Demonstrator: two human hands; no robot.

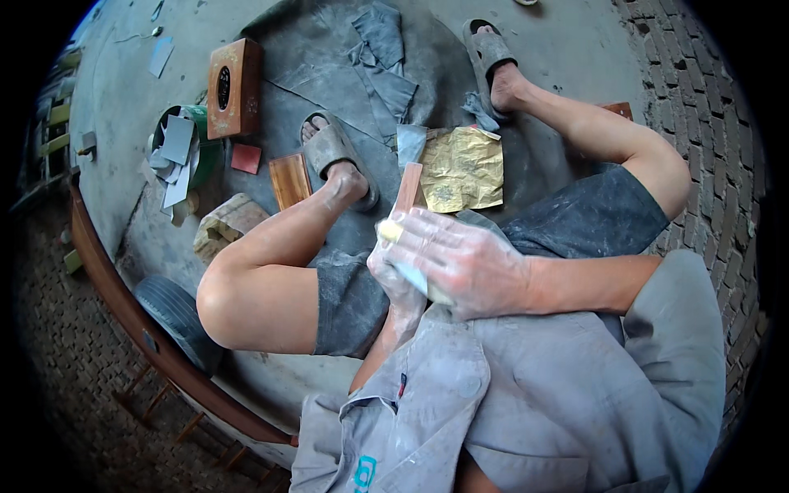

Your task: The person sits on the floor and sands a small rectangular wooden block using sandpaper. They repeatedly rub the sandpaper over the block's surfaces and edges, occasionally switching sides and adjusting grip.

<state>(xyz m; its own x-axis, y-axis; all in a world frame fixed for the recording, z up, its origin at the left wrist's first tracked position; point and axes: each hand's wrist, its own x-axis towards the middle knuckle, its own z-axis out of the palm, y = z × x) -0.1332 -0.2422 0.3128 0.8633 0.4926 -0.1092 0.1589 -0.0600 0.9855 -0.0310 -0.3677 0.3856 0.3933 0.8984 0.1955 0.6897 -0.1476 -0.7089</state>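
Both hands are coated in white dust and meet in front of my chest. My left hand [396, 283] is mostly covered by the right one. It is closed round a thin strip of reddish wood [407, 187], whose far end sticks out past the fingers. My right hand [472, 259] lies across it with bent fingers, pressing a pale folded sheet [413, 278] against the wood. A small yellowish patch [389, 231] shows at the fingertips; I cannot tell what it is. Just beyond the hands lies a crumpled yellow sheet [463, 168].
A dark cloth [329, 62] covers the ground between my sandalled feet. To the left stand a wooden tissue box [238, 115], a green bucket [212, 152] of grey sheets, a red square pad [246, 158], a brown wooden block [290, 181] and a tyre [173, 308].
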